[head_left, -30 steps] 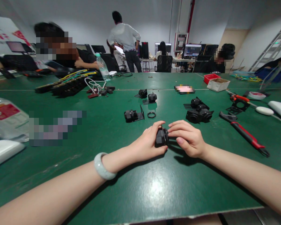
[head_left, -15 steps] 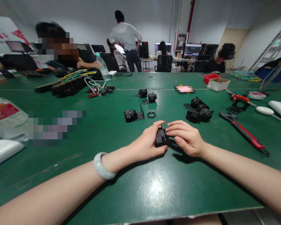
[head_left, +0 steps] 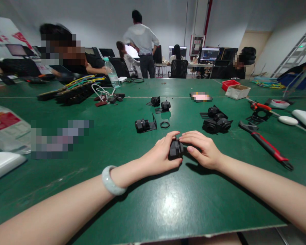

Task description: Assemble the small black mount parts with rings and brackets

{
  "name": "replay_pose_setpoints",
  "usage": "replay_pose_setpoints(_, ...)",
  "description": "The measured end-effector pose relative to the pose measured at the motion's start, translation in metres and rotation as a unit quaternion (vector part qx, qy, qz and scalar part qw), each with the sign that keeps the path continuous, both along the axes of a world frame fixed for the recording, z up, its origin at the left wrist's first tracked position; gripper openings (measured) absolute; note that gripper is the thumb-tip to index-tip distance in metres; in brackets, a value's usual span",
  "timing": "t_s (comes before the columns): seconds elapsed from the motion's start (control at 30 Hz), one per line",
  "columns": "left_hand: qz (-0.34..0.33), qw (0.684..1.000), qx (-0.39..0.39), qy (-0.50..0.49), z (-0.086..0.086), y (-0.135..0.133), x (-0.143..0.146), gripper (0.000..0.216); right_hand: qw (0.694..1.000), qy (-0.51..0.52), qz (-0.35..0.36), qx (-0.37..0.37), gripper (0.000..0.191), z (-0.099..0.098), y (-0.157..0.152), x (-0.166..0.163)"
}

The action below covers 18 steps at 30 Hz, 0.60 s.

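A small black plastic part (head_left: 175,149) rests on the green table (head_left: 153,207) between both hands. My left hand (head_left: 160,156), with a pale bangle on its wrist, wraps its fingers and thumb round the part's left side. Fingers of my right hand (head_left: 202,149) close on the part's right side. Just beyond lie a black ring (head_left: 165,125) and a black part on a bracket (head_left: 145,125).
More black parts sit at the middle (head_left: 163,104) and to the right (head_left: 216,124). A red-handled wrench (head_left: 266,144) lies at the right, with a red bin (head_left: 230,84) and a white box (head_left: 237,91) behind. Cables (head_left: 76,89) and a water bottle (head_left: 112,72) stand far left. People sit and stand beyond.
My right hand has shifted slightly left and up against the part. The standing person in the background has stepped to the right. The part stays in place.
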<state>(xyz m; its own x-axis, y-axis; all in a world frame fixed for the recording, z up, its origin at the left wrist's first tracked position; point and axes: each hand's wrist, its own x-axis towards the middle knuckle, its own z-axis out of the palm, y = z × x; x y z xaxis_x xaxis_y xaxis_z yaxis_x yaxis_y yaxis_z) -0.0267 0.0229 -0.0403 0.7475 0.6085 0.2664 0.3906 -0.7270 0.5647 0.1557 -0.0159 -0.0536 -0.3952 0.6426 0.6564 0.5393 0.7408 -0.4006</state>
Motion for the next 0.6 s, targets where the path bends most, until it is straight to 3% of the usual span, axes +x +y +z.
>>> replay_pose_setpoints(0.6, -0.007, 1.000, 0.011, 0.008, -0.0023, 0.0017, -0.0003, 0.067, 0.995, -0.066, -0.054, -0.050, 0.034, -0.0075, 0.0063, -0.0002)
